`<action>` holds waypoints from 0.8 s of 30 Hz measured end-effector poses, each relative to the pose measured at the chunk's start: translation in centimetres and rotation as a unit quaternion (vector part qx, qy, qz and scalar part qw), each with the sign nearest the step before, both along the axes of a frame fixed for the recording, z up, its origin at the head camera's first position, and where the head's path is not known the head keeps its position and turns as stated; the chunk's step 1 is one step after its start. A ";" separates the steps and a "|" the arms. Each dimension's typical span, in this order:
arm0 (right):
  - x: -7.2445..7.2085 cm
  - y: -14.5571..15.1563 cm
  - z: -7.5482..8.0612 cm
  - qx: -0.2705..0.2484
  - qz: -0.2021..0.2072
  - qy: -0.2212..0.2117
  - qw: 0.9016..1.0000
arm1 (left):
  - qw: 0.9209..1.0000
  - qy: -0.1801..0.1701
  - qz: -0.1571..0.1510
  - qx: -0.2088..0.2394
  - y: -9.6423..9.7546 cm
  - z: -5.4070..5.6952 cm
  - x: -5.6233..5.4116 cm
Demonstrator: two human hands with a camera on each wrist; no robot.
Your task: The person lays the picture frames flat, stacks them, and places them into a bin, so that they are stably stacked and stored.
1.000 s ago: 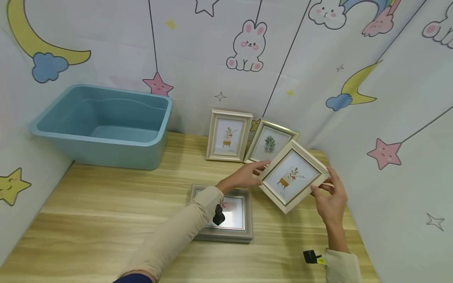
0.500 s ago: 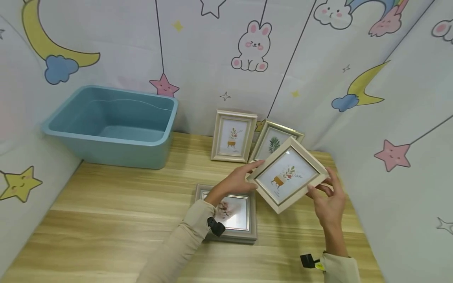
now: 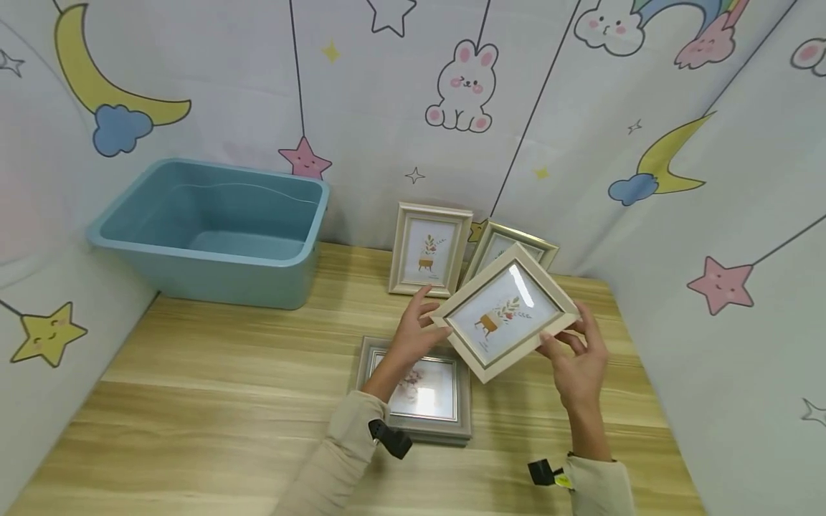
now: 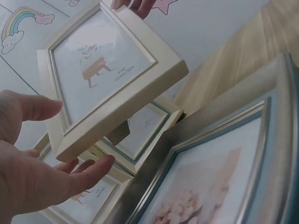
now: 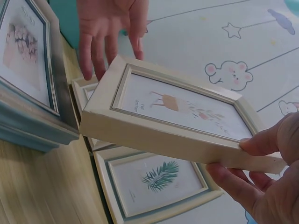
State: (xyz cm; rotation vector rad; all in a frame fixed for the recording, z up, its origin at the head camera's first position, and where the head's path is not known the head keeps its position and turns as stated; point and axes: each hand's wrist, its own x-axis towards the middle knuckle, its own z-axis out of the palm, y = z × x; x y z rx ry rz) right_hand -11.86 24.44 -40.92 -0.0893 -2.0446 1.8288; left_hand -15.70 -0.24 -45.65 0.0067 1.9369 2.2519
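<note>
A cream picture frame (image 3: 506,315) with a potted-plant print is held tilted above the table. My right hand (image 3: 578,362) grips its right corner, thumb on the front and fingers (image 5: 236,186) behind. My left hand (image 3: 413,335) is at the left corner with its fingers spread. In the left wrist view the thumb (image 4: 42,108) lies beside the frame edge and the fingers extend below it. Beneath the hands lies a stack of grey picture frames (image 3: 426,390), the top one with a pink flower print.
A cream frame (image 3: 430,251) with a similar plant print stands against the back wall (image 3: 368,129). Beside it leans a gold frame (image 3: 545,252) with a green leaf print, partly covered by the held one. A blue tub (image 3: 267,279) stands at the back left of the wooden table (image 3: 213,380).
The held frame has moved left with the right hand, covering more of the leaf-print frame. My left hand has moved left, and its fingers have spread away from the frame's corner.
</note>
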 end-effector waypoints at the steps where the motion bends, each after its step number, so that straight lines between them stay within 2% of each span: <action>1: 0.0 -0.1 0.0 -0.004 0.000 0.000 1.000 | 0.999 -0.009 0.016 0.027 0.1 -0.2 0.1; 3: 0.0 -0.3 -0.1 -0.014 0.000 0.000 1.000 | 0.995 -0.029 0.047 0.083 0.3 -0.4 0.4; 6: 0.0 -0.6 -0.2 -0.027 -0.001 0.002 1.000 | 0.982 -0.055 0.084 0.160 0.6 -0.9 0.6; 9: 0.1 -0.8 -0.3 -0.029 0.001 0.009 1.000 | 0.970 -0.073 0.103 0.208 0.9 -1.4 0.8; 12: 0.1 -0.9 -0.4 -0.024 -0.001 0.016 1.000 | 0.964 -0.077 0.105 0.231 1.0 -1.6 0.8; 14: 0.2 -1.0 -0.5 -0.025 -0.004 0.020 0.999 | 0.963 -0.078 0.100 0.239 0.9 -1.5 0.9; 18: 0.2 -1.2 -0.7 -0.043 -0.004 0.034 0.998 | 0.965 -0.082 0.073 0.238 0.8 -1.4 1.1; 24: 0.0 -1.7 -1.0 -0.075 0.006 0.073 0.994 | 0.970 -0.101 0.005 0.222 0.9 -1.4 1.6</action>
